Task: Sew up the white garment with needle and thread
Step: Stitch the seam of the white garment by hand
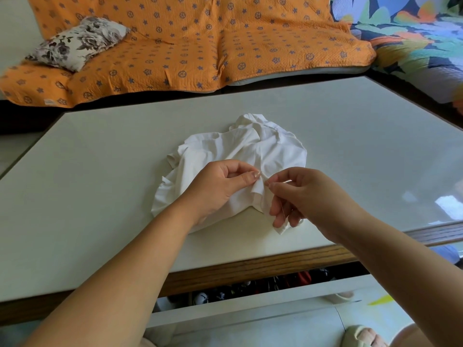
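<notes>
A crumpled white garment (240, 151) lies in the middle of the white table (105, 156). My left hand (220, 184) pinches a raised fold of the cloth between thumb and forefinger. My right hand (303, 194) is just right of that fold and pinches a thin needle (280, 182) that points at the fold. A fine thread (282, 209) runs down past the right fingers, and it is barely visible. The lower fingers of the right hand touch a corner of the garment near the table's front edge.
An open drawer (263, 284) with several small dark items sits under the table's wooden front edge. Behind the table is a sofa with an orange patterned cover (200, 46), a floral cushion (77, 42) and a colourful leafy throw (413, 41). A slippered foot (363, 336) shows at the bottom right.
</notes>
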